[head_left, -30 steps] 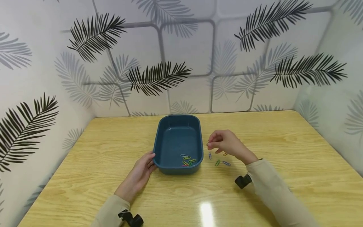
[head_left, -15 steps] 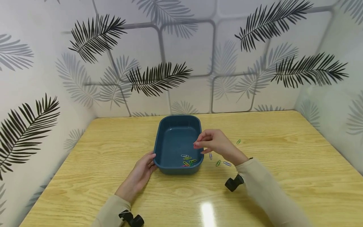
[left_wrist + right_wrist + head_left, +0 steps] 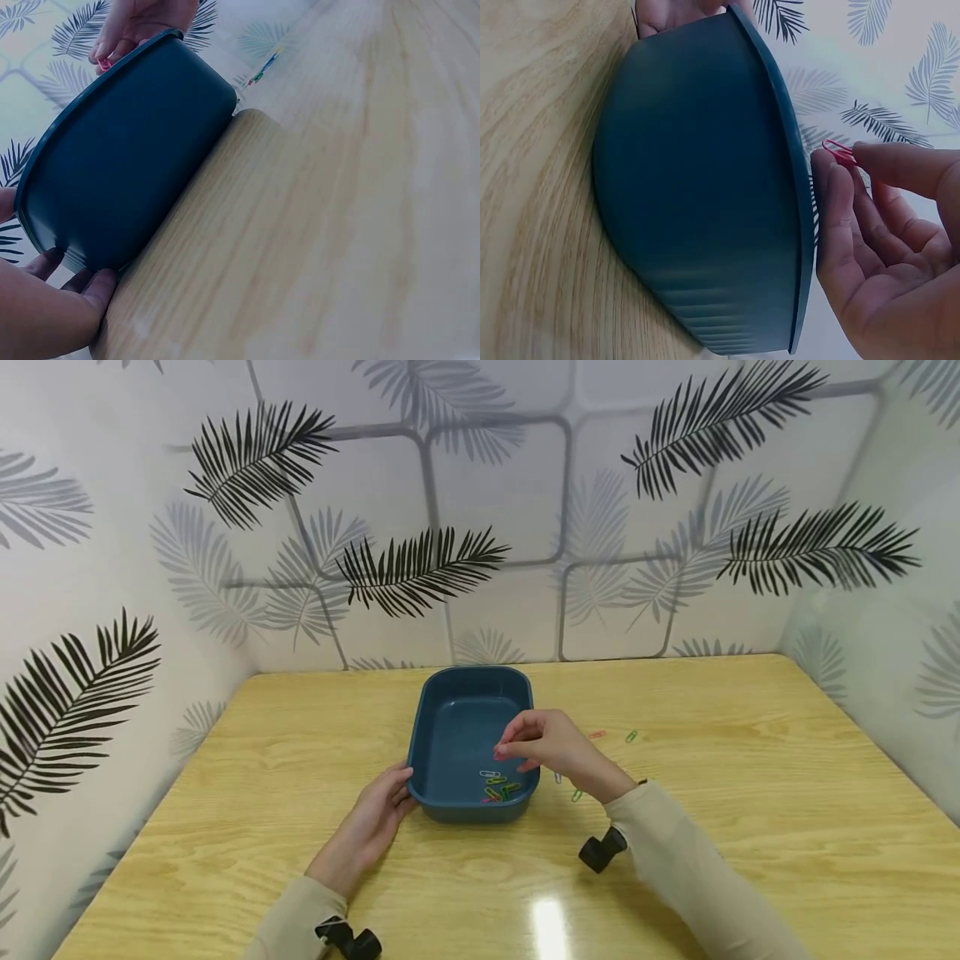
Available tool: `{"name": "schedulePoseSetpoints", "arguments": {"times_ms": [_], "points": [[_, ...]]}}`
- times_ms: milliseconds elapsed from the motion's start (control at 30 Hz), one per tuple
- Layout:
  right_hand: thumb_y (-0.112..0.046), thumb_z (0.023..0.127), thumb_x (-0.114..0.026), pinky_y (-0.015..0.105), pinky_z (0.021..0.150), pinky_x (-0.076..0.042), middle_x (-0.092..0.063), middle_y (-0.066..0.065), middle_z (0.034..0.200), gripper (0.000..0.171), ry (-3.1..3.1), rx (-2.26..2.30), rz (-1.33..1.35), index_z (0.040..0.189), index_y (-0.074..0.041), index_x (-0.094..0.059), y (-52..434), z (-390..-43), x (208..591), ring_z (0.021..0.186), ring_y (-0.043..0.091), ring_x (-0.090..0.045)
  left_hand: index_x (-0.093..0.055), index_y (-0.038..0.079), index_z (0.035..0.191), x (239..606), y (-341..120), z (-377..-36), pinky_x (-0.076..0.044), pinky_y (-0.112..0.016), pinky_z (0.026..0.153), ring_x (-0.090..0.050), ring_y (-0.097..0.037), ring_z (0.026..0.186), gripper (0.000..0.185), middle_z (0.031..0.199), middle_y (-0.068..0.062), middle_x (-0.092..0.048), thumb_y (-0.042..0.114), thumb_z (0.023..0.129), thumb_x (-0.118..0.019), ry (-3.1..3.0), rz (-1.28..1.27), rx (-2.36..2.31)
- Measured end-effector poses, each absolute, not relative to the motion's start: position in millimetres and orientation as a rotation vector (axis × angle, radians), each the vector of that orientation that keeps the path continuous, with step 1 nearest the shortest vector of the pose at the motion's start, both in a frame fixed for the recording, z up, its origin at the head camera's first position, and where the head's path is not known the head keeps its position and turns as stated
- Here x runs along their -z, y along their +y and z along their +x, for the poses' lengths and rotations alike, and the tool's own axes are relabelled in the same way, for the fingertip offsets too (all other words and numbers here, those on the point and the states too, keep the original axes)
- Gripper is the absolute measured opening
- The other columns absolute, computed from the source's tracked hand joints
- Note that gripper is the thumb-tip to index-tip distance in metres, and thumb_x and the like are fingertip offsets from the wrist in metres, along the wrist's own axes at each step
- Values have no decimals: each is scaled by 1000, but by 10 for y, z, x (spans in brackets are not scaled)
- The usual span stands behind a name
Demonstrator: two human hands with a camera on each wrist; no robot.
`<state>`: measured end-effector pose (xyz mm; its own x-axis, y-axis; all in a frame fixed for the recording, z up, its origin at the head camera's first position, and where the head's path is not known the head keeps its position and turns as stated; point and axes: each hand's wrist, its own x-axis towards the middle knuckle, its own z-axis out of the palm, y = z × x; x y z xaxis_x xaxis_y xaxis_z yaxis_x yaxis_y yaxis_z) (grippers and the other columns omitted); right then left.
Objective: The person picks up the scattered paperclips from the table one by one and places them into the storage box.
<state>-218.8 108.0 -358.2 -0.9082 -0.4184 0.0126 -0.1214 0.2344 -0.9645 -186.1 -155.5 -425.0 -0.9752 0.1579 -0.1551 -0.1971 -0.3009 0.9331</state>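
Just below the middle of the head view the right hand (image 3: 551, 747) hovers over the right side of the blue tray (image 3: 435, 727), its thumb and forefinger closed in a tight pinch on a pink paper clip (image 3: 840, 152); the right wrist view shows the clip's loop poking out past the fingertips (image 3: 826, 166), right at the tray's rim. The clip looks like thin bent wire with a smooth coating: next to no weight, springy rather than brittle, and slick enough, I would guess, to twist or slip out unless it is held across its flat faces as it is here. The left hand (image 3: 375, 814) lies at the tray's lower left corner, fingers loosely curved against the outer wall and thumb near the rim, steadying it rather than gripping hard. The tray seems to be light, stiff plastic that would slide easily on the glossy wooden table (image 3: 750, 793). A small heap of coloured clips (image 3: 498, 785) sits in the tray's near right corner, and a few loose clips (image 3: 632, 736) lie on the table to the right of the tray, some half hidden behind the right wrist
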Motion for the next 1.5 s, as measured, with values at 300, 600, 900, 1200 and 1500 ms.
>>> {"name": "schedulePoseSetpoints", "arguments": {"times_ms": [300,600,900,1200,1500], "points": [[-8,91,-67,39,72,-56,-70,9,93,8,2270,1720,-541,93,-1,-64,1109,-2197,3614,88,22,-68,-34,-10,142,4276,-1556,-1848,-41,-27,93,-51,-17,109,50,126,-13,-53,14,100,-44,1707,-52,-2384],[-8,91,-67,41,74,-56,-71,10,92,10,2273,1736,-508,94,1,-64,1129,-2198,3615,87,22,-68,-35,-8,143,4275,-1553,-1849,-41,-29,95,-50,-17,112,50,129,-13,-51,14,99,-45,1701,-66,-2385],[-6,92,-65,40,73,-56,-70,13,95,9,2267,1730,-500,96,2,-64,1147,-2228,3598,90,25,-68,-34,-8,143,4252,-1545,-1857,-41,-28,94,-50,-18,111,50,128,-13,-51,15,100,-44,1698,-77,-2382],[-6,93,-64,42,75,-56,-68,20,100,9,2234,1726,-512,98,1,-64,1152,-2211,3602,90,24,-67,-35,-9,142,4258,-1548,-1843,-42,-28,93,-51,-17,109,48,125,-11,-54,13,100,-43,1694,-98,-2387],[-9,93,-65,39,74,-56,-67,21,101,11,2287,1708,-528,99,0,-65,1225,-2232,3606,87,21,-68,-35,-8,143,4255,-1547,-1843,-41,-28,94,-51,-17,110,50,126,-11,-54,15,99,-45,1710,-72,-2368]]}}
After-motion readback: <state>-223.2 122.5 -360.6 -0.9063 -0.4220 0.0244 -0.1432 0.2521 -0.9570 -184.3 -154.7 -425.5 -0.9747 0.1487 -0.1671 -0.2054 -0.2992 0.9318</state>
